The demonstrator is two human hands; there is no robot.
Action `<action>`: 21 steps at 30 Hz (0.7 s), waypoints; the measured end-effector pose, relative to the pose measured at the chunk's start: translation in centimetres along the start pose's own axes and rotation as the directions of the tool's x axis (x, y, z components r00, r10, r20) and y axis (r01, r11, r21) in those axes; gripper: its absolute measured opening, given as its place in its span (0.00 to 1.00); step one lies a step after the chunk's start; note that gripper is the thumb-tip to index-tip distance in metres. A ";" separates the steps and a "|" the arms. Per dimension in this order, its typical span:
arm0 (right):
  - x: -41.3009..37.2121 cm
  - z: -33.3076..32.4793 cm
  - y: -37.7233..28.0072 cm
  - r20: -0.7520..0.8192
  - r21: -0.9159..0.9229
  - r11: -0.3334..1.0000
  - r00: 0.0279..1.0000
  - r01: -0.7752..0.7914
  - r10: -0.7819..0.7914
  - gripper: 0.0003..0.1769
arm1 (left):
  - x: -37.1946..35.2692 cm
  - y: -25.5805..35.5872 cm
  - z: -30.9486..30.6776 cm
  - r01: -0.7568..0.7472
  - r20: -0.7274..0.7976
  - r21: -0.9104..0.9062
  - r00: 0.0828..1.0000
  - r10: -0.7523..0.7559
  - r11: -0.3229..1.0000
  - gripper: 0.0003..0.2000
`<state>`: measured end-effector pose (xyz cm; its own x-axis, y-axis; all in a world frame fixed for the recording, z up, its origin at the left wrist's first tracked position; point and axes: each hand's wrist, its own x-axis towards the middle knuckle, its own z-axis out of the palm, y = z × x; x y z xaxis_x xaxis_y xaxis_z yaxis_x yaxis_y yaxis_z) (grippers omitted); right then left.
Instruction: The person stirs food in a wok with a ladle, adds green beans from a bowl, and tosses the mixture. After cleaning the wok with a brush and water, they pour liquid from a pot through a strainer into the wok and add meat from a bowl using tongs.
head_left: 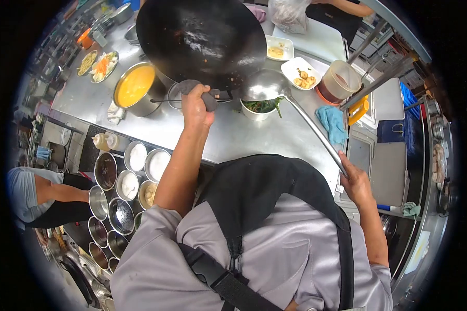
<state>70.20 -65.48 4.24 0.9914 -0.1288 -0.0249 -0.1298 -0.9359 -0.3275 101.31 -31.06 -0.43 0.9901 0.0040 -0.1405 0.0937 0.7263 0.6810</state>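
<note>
Blackened metal is filling the upper middle of the view: a large wok [200,39] is tilting above the steel worktop [187,133], its dark inside facing the wearer. The left hand [197,105] is grasping a dark grey cloth [187,87] at the wok's near edge, its fingers closing tightly around the folded fabric; the cloth is hiding exactly how the wok is being held. The right hand [356,180] is clasping the end of a long-handled ladle [316,128], fingers wrapping round the shaft. The ladle's shiny cup is hanging just beside the wok's lower edge and over a white bowl [256,115], which is holding leafy greens [264,105]; whether cup and greens are touching is impossible to tell.

Left of the wok, a steel pot [149,108] is holding yellow liquid [135,85], and sliced vegetables [104,66] are lying beyond it. To the right, a white dish [291,66] is carrying browned pieces [304,80], with a clear tub [344,75] standing beside it and a blue cloth [331,123] lying nearer the wearer. Metal tins [98,201] are standing in a cluster at lower left, where another person's arm [67,193] is showing.
</note>
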 end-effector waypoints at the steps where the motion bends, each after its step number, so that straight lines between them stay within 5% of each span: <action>1: -0.6 -0.3 0.1 -0.010 0.014 1.000 1.000 -0.002 0.002 0.40 | 0.1 -0.1 0.0 -0.031 -0.006 0.034 0.999 0.031 0.999 0.08; 5: -1.3 1.1 0.4 -0.067 0.205 0.979 0.998 0.000 0.014 0.40 | 0.0 0.1 -0.1 -0.038 -0.035 0.056 0.999 0.040 0.998 0.09; 8: 1.1 2.1 -1.2 -0.007 0.301 0.942 0.988 -0.147 0.157 0.38 | -0.9 0.8 -0.4 -0.073 0.009 0.042 0.997 0.073 0.996 0.09; 17: 17.5 2.5 -11.5 -0.254 0.320 0.879 0.926 0.352 -0.279 0.42 | -5.6 4.5 1.3 0.008 0.092 -0.044 0.996 -0.004 0.999 0.08; 21: 14.3 3.9 -6.4 -0.101 0.110 0.955 0.959 0.274 -0.263 0.44 | -6.2 5.7 0.5 0.082 0.065 -0.069 0.995 -0.078 0.994 0.10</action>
<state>85.26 -60.03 2.33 0.9834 0.0898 0.1576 0.1494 -0.8935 -0.4235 95.79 -27.34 4.68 0.9844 -0.0971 -0.1464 0.1675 0.7701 0.6156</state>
